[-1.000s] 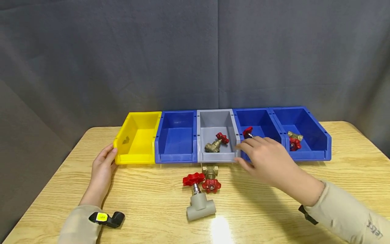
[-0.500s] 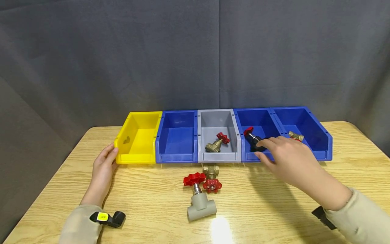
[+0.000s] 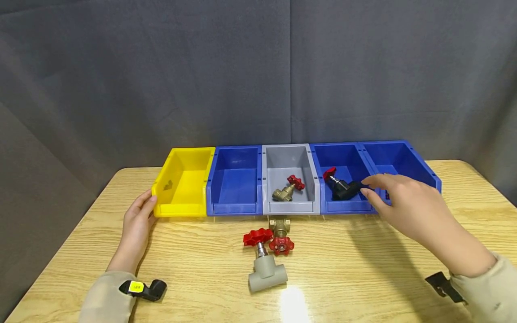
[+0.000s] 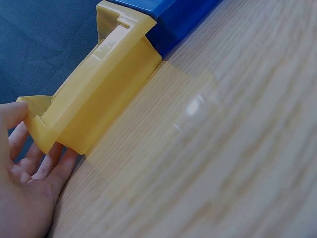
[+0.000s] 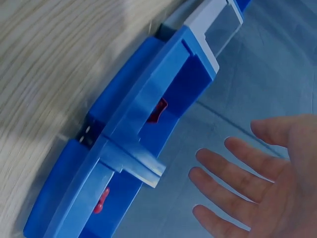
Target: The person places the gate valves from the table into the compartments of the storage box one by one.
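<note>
My left hand (image 3: 136, 224) grips the front corner of the yellow bin (image 3: 179, 210), thumb at the edge and fingers along its outer side. In the right wrist view, my right hand (image 5: 257, 188) has its fingers spread, with nothing in them. In the head view it hovers over the two blue bins at the right end and hides much of the last blue bin (image 3: 392, 154). Left of its fingertips lies a black valve (image 3: 343, 190) with a red handwheel, inside the other blue bin (image 3: 343, 206). A red part (image 5: 101, 200) shows in the last bin.
A grey bin (image 3: 291, 207) in the middle holds a brass valve (image 3: 284, 193). Beside it stands another blue bin (image 3: 234, 208). In front on the table (image 3: 194, 278) lie a grey tee-shaped valve (image 3: 266, 273) and a brass valve with a red handwheel (image 3: 281, 245).
My right hand has moved right, from beside the grey bin to over the right-hand blue bins, uncovering the black valve. The left hand stays at the yellow bin.
</note>
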A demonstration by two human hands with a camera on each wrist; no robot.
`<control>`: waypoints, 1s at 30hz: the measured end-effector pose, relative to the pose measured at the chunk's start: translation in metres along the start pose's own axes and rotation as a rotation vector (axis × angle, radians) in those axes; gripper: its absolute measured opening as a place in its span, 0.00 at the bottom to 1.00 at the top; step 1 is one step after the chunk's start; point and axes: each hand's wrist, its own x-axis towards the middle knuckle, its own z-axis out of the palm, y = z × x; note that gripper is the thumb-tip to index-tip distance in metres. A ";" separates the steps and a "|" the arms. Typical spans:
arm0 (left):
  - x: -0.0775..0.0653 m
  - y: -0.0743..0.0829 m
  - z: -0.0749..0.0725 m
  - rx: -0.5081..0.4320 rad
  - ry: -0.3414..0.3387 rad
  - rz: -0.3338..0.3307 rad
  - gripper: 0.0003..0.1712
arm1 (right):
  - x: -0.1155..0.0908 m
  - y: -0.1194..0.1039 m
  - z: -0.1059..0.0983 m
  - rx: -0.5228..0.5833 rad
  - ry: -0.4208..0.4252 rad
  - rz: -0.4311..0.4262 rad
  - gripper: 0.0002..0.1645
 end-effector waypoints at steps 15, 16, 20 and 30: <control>0.001 0.000 -0.001 -0.007 0.003 -0.011 0.35 | 0.006 0.032 -0.010 0.128 0.001 0.201 0.20; 0.001 0.000 -0.001 -0.007 0.006 -0.012 0.35 | 0.007 0.034 -0.010 0.134 -0.002 0.214 0.20; 0.001 0.000 -0.002 -0.011 0.019 -0.017 0.35 | 0.009 0.041 -0.010 0.139 0.002 0.264 0.22; 0.001 0.000 0.000 -0.018 0.011 -0.010 0.35 | 0.007 0.064 -0.011 0.179 0.046 0.352 0.26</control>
